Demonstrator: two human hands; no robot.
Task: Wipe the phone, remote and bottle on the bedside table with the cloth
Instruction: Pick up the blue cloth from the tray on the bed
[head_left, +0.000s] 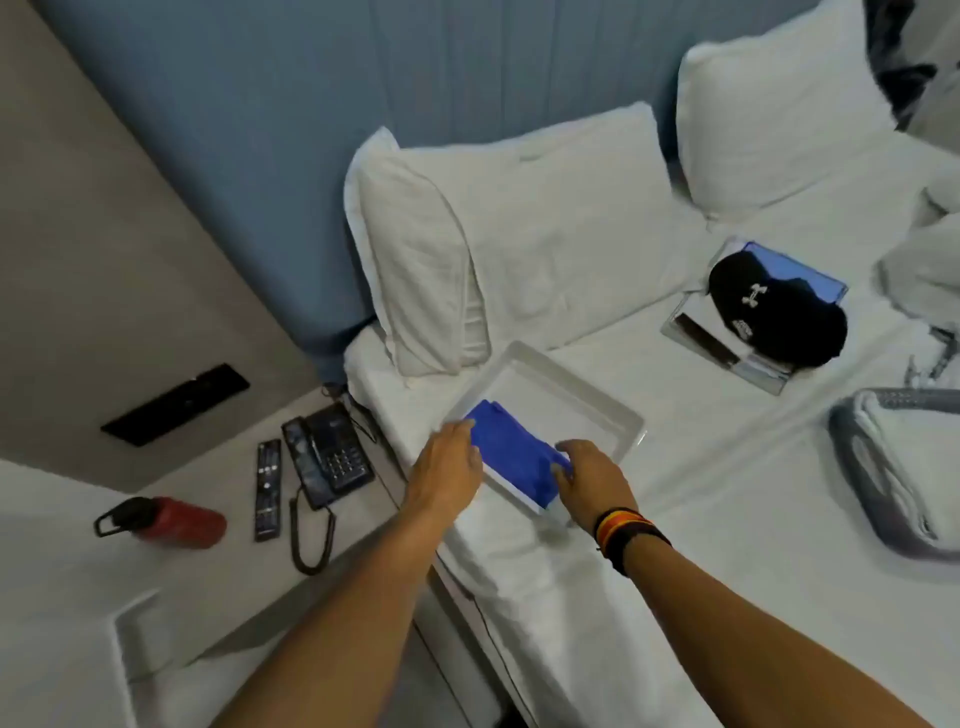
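Note:
A blue cloth (511, 449) lies folded in a white tray (587, 400) on the bed. My left hand (449, 460) touches the cloth's left edge and my right hand (589, 480) grips its right edge. On the bedside table (218, 587) to the left lie a black corded phone (327, 454), a black remote (267, 488) beside it, and a red bottle (169, 522) with a black cap on its side.
White pillows (519, 228) lean against the blue headboard. A black cap (779, 312) rests on a tablet and booklet. A grey basket (893, 478) with white towels sits at the right. A black wall panel (176, 405) is behind the table.

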